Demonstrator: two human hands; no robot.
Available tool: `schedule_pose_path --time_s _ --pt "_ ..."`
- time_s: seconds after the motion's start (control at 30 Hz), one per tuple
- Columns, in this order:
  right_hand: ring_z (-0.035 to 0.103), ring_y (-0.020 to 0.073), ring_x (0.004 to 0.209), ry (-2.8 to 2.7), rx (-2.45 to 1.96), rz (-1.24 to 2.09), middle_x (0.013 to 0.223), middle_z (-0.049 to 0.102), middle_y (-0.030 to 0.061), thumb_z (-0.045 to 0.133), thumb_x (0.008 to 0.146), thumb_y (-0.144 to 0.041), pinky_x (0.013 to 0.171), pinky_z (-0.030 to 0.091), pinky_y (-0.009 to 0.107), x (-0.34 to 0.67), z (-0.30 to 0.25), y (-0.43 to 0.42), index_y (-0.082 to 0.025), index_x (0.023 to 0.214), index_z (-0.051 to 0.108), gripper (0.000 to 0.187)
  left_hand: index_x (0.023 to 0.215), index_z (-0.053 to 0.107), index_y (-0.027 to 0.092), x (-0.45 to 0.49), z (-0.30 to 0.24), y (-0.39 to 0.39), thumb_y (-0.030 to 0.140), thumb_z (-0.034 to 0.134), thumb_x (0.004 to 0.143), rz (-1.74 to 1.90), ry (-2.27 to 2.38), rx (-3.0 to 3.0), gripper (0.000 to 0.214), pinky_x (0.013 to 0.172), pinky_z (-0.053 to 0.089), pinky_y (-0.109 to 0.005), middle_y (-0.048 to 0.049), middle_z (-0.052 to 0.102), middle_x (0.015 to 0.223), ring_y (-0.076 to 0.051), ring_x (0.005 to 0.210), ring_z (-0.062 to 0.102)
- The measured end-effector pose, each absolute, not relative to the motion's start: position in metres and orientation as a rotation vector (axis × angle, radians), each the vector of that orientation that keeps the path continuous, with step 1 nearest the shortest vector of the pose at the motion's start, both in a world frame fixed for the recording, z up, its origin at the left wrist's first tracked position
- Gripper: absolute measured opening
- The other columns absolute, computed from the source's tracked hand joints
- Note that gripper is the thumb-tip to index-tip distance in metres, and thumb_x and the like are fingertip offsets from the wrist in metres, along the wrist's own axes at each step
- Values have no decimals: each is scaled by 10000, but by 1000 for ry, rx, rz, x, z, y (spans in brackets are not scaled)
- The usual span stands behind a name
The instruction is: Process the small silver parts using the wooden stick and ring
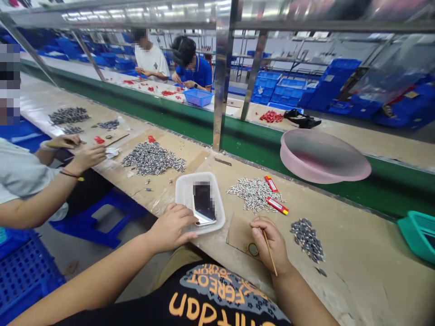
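Observation:
My left hand (171, 226) rests at the near edge of a clear plastic tray (185, 190), fingers stretched toward a phone (204, 203) lying in it. My right hand (272, 244) is closed around a thin wooden stick (269, 248) and sits on a brown cardboard piece (238, 233) beside a small round part (253, 249). A pile of small silvery parts (254, 194) lies just beyond, with two red lighters (276, 204) next to it. A smaller heap of dark grey parts (307, 239) lies to the right.
A pink basin (322, 156) sits on the green belt (190, 120). A teal basket (419, 233) is at the right edge. A co-worker's hands (79, 151) work at the left near another grey pile (152, 158). Two more people sit at the far table. Blue crates stand behind.

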State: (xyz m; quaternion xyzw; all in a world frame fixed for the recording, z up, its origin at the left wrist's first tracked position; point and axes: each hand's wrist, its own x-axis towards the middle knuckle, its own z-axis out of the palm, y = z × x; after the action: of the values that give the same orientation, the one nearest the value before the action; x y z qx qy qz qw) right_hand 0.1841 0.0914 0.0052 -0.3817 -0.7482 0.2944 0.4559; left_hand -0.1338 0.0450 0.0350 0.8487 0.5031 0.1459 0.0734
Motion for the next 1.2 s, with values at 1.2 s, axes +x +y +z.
schedule_pose_path --time_s 1.2 --pt "563 166 835 -1884 -894 734 886 562 41 527 846 -135 753 452 310 182 9 91 -217 944 577 137 1211 574 283 -124 60 78 356 389 912 164 1580 2527 358 1032 262 -525 -87 393 1415 -315 1323 277"
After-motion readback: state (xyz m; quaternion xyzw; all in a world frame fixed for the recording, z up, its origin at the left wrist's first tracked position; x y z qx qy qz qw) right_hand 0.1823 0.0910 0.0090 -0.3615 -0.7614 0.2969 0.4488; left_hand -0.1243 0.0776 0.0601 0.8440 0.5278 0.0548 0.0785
